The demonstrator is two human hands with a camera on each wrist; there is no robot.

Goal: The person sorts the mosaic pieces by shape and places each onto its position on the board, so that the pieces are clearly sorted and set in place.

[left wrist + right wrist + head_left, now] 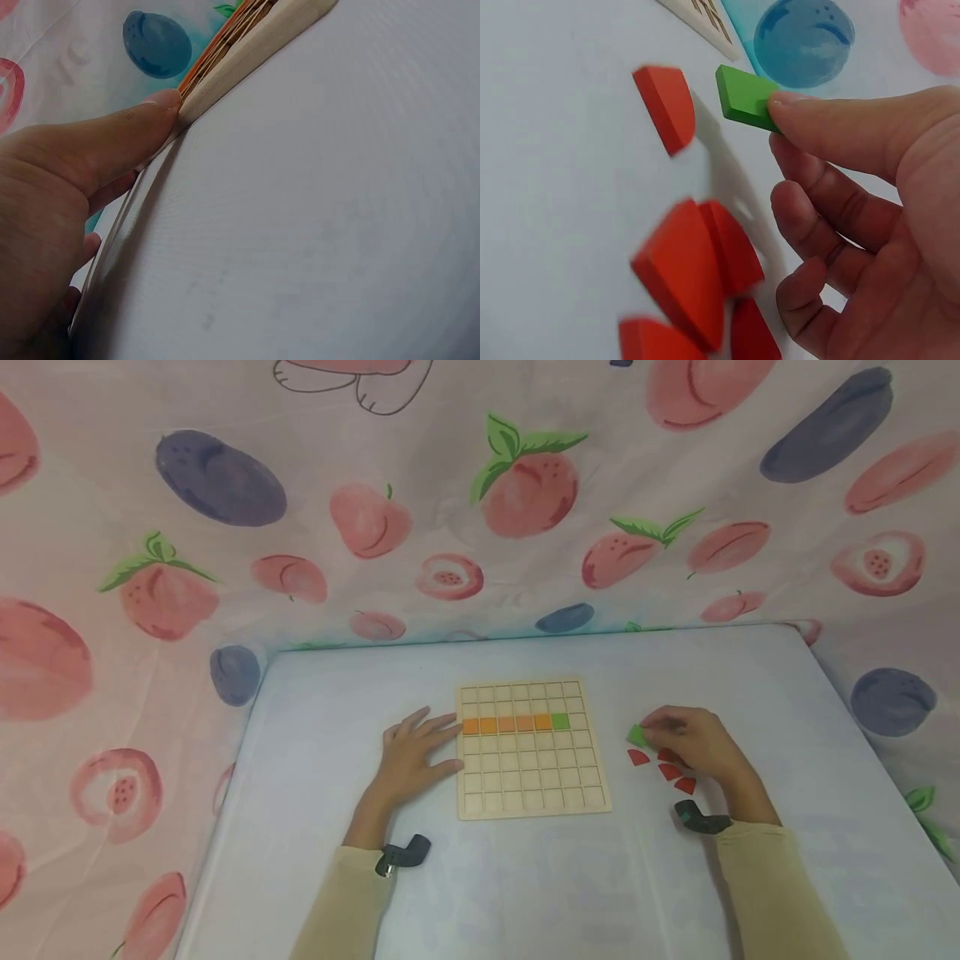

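Observation:
A wooden grid board [529, 765] lies on the table. One row holds several orange tiles [489, 726] with a green square tile [560, 721] at its right end. My left hand [411, 762] rests at the board's left edge with fingers spread; in the left wrist view the thumb [135, 139] touches the board's side. Right of the board, my right hand [697, 742] pinches another green square tile [742, 96] between thumb and forefinger, held above the table. Below that hand lie several red rounded-edge pieces [666, 109], some partly hidden by the fingers in the head view.
The table [540, 885] has a pale cloth cover. A fruit-patterned curtain [450, 460] hangs behind it and along both sides. Dark wrist-worn cameras [405, 853] sit by both sleeves. The red pieces lie close together.

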